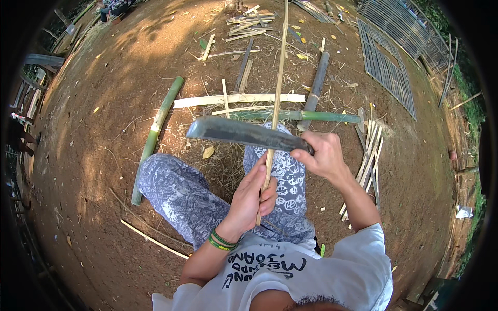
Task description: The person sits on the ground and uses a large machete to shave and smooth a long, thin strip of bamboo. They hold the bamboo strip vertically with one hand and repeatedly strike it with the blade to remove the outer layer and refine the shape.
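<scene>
In my left hand (252, 193) is a long thin bamboo strip (280, 67), its fingers wrapped round the lower part. The strip points away from me, with its near end by my lap. My right hand (324, 155) grips the handle end of a machete (244, 133). Its broad dark blade reaches leftward across the strip, a little beyond my left hand. Whether the edge touches the strip I cannot tell. Below the blade are my knees in patterned trousers (176, 194).
A green bamboo pole (155, 132) lies at left, another (332, 116) crosswise ahead, with a dark pole (315, 85) beside it. Split strips (368, 168) are piled at right, more (249, 26) farther off. Slatted bamboo panels (386, 67) lie at far right. A person (114, 8) is at far left.
</scene>
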Demonstrator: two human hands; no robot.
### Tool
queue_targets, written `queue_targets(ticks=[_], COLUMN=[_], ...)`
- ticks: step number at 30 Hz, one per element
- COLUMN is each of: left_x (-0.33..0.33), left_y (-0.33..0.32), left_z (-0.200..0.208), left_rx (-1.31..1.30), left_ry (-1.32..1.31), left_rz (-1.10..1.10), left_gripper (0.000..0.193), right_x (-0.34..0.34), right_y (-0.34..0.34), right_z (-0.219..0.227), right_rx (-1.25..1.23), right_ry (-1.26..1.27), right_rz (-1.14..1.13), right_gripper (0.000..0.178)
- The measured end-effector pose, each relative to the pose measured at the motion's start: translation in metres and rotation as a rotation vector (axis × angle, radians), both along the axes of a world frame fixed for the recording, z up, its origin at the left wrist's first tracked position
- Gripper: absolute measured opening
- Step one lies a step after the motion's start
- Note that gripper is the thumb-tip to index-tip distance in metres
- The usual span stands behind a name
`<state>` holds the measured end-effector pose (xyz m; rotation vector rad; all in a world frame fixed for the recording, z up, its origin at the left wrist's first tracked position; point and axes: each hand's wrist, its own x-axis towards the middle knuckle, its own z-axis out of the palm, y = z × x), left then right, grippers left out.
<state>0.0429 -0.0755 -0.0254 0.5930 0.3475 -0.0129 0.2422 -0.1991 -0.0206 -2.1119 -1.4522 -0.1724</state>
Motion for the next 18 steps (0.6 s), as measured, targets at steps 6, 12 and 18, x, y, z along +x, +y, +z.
queue_targets(ticks=[6,12,18], left_x=[0.018,0.011,-0.004], left_y=[-0.005,-0.009,-0.006], left_z=[-0.002,-0.013,-0.006], left_rx=[0.148,0.317,0.298], left_ry=[0.055,0.073,0.072], left_rz=[0.085,0.086,0.085], left_gripper=[0.044,0.026,0.027], right_x=[-0.026,-0.019,-0.017], right_y=[-0.004,-0.002,0.005], right_z=[-0.007,-0.001,0.007], right_rx=[-0.110,-0.084,-0.061], right_ry=[-0.026,-0.094,-0.177], right_rz=[0.092,0.060,0.130], right_gripper=[0.055,0.059,0.061])
